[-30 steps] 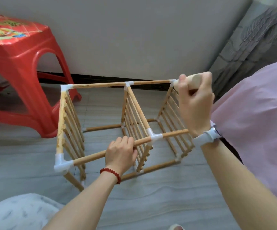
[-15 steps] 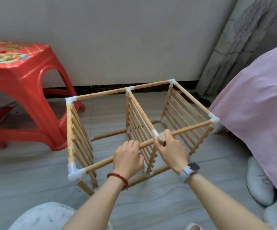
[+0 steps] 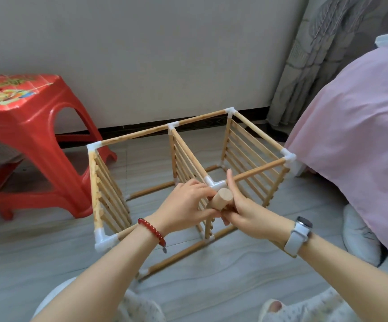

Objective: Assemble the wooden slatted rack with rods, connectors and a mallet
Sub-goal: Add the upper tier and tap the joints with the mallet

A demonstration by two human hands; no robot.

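Pale wood and white plastic make up the rack, which stands on the grey floor as an open box frame: three slatted panels stand upright, one on the left, one in the middle and one on the right, tied together by round rods along the top and bottom. White connectors cap the corners, and a white T-piece joins the middle panel to the near top rod. The two bays between the panels hold nothing.

Both hands meet just in front of that T-piece. The left hand, with a red bead bracelet on its wrist, has its fingers curled around the wooden mallet, whose round end face points up towards the camera. The right hand, a white-strapped watch on its wrist, grips the mallet from the other side low down, with one finger stretched straight up beside the near top rod.

A red plastic stool stands to the left of the rack, and a pink bedcover hangs close to its right corner.
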